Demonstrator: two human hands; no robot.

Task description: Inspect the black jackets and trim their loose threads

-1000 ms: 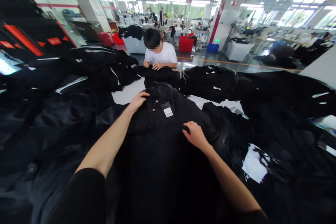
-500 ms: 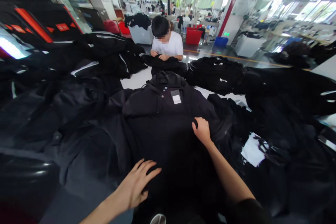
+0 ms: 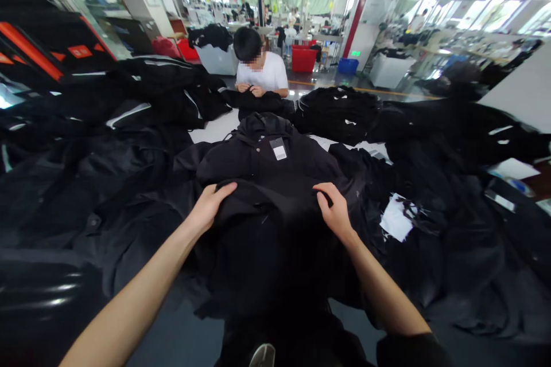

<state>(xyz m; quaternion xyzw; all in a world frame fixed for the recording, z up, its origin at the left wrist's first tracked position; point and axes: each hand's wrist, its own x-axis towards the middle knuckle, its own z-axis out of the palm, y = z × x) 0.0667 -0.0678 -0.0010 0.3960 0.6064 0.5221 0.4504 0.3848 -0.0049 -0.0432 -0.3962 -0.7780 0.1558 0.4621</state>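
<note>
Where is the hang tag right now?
In the head view, near centre: the hang tag lies on the black garment, just below its hood and right of the small round button.

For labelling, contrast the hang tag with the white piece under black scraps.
The hang tag is black and white; the white piece has black scraps over part. The tag is smaller and rectangular, the white piece larger and uneven. The tag lies on the hooded garment, the white piece right of it. Both show white.
</note>
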